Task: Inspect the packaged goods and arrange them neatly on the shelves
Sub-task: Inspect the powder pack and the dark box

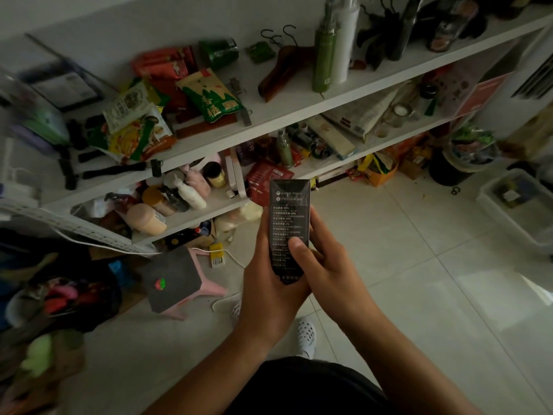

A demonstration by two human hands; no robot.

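A tall black box (288,214) wrapped in clear film, with white print on its face, stands upright in front of me. My left hand (266,283) grips its lower left side from behind. My right hand (323,265) holds the right side, thumb pressed on the printed face. Behind the box runs a white shelf unit (299,109). Its upper board carries snack bags: a yellow and green bag (212,95), red packets (164,65) and a mushroom-print bag (140,136). A red packet (267,179) lies on the lower board.
Bottles (332,46) and wooden hangers (284,65) stand on the top board. Lotion bottles and jars (179,199) crowd the lower board. A pink stool (179,280) with a dark seat stands on the tile floor at left. A clear plastic bin (520,205) sits at right.
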